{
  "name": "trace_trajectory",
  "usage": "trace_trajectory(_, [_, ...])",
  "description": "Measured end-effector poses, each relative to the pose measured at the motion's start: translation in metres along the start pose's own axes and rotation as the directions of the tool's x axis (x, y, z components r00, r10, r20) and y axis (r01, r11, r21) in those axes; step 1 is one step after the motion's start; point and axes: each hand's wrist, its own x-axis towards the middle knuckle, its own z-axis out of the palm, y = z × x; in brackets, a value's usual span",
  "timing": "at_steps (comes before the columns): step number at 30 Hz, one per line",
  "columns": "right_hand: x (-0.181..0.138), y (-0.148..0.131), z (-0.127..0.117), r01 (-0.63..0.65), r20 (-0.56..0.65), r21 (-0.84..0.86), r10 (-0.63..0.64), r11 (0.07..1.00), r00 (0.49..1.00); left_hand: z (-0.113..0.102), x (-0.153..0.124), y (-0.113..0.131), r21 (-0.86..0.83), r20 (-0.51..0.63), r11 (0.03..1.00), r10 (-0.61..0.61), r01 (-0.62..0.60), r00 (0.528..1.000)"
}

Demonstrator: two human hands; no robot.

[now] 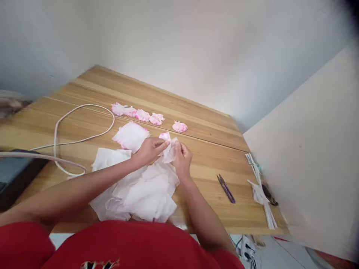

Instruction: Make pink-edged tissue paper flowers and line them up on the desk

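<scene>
A crumpled piece of pink-edged white tissue (169,152) was suspended between a person's two hands over a wooden table (207,160), just above the far edge of a loose pile of white sheets (151,190). The left hand (151,149) pinched the tissue between thumb and fingers near its pink part, while the right hand (183,157) gripped its opposite side with the fingertips, a two-sided hold that seemed to suit thin material needing light tension rather than force. The pile lay directly below and toward the person's body, presumably for easy reach, some of its sheets spread at uneven angles. Just beyond the left hand lay a flatter stack with pink edges (131,136), apart from the plain sheets, perhaps to keep the tinted ones separate. Farther out, ruffled pink-and-white bunches (143,115) sat in a close row, with a single bunch (179,126) set apart to the right; the spot looked chosen to keep them out of the hands' way. Purple-handled snips (226,188) rested untouched to the right, seemingly within reach. White strips (259,190) lay along the table's right edge, and a white cord (55,144) looped across the left side.
</scene>
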Motion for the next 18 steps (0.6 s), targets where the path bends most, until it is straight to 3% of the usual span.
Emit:
trace_trajectory(5, [0.012,0.016,0.002,-0.248,0.005,0.297,0.258,0.922,0.966,0.006,0.000,-0.001,-0.282,-0.020,0.931,-0.245,0.229,0.969])
trace_trajectory(9, [0.024,0.007,0.003,-0.300,0.052,0.331,0.300,0.895,0.953,0.002,0.009,0.007,-0.345,-0.074,0.906,-0.287,0.246,0.955])
trace_trajectory(12, [0.028,-0.010,0.000,-0.228,0.100,0.196,0.212,0.954,0.972,-0.007,0.016,0.015,-0.260,-0.146,0.952,-0.202,0.159,0.968])
trace_trajectory(14, [0.027,-0.017,-0.001,-0.104,0.122,0.054,0.097,0.993,0.988,-0.011,0.018,0.017,-0.176,-0.191,0.981,-0.120,0.086,0.974])
trace_trajectory(18, [0.024,-0.017,0.003,0.072,0.092,-0.181,-0.056,0.981,0.994,-0.013,0.018,0.012,-0.098,-0.226,0.995,-0.027,0.005,0.974])
